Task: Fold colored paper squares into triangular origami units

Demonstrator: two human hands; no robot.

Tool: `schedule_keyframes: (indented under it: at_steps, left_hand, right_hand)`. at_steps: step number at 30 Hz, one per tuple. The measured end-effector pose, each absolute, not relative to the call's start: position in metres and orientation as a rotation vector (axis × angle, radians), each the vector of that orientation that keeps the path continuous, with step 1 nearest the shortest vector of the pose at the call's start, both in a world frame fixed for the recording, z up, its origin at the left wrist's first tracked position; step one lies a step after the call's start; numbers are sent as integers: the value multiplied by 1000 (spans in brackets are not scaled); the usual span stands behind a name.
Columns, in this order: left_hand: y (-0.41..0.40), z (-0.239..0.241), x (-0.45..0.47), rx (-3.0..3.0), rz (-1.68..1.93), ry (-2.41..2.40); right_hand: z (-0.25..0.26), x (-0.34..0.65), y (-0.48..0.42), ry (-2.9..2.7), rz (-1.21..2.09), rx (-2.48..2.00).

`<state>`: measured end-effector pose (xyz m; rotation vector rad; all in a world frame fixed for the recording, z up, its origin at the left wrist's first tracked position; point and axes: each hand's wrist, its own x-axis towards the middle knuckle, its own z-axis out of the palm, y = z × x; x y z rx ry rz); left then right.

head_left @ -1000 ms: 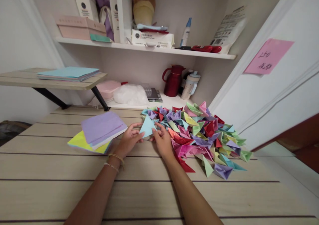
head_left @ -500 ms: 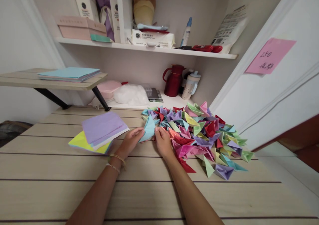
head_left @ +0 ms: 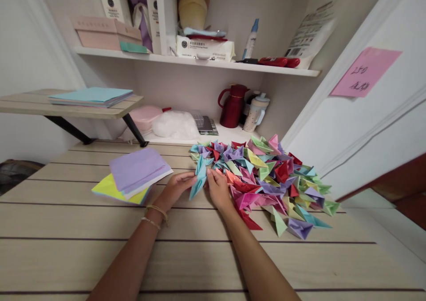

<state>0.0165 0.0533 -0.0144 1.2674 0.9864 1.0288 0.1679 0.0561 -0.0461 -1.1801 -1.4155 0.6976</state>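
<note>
A light-blue folded paper boat (head_left: 199, 181) is held upright above the table, its long edge pointing away from me. My left hand (head_left: 178, 188) pinches its left side, fingers closed. On its right side, my right hand (head_left: 217, 186) grips the edge between thumb and fingers. Right beside my right hand spreads a pile of folded paper boats (head_left: 266, 181) in red, pink, purple, green, yellow and blue. To the left of my left hand lie purple paper sheets (head_left: 140, 170) over yellow sheets (head_left: 108, 190).
A small raised stand (head_left: 20, 108) at the left carries a stack of blue-topped paper (head_left: 91, 96). Behind the table are a red jug (head_left: 234, 108), a light tumbler (head_left: 256, 113) and a white fluffy bundle (head_left: 175, 125). A shelf (head_left: 199, 63) runs above them.
The blue paper has turned between my hands, from showing a broad flat side to a narrower view with its folds showing. Both hands stay in nearly the same place.
</note>
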Motion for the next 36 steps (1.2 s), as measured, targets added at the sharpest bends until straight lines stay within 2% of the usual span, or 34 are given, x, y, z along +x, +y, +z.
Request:
schedule_keyframes:
  at_steps: [8,36]
  left_hand:
    - [57,-20,16,1274,999,874]
    - [56,-23,17,1267,1062,921]
  right_hand:
    - [-45,168,57,-1380,743,-1180]
    - [-48,167,59,-1330,816,-1199]
